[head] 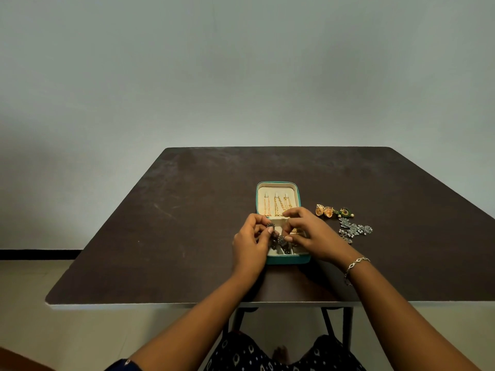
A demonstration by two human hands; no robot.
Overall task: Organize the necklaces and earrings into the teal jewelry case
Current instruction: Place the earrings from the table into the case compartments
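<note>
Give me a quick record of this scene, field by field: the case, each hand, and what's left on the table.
case: teal jewelry case, open, on the dark table
far half: gold necklaces on hooks
left hand: pinches a dark earring over the case
right hand: pinches a second dark piece beside it
outside: gold earrings and silver earrings, right of the case
</note>
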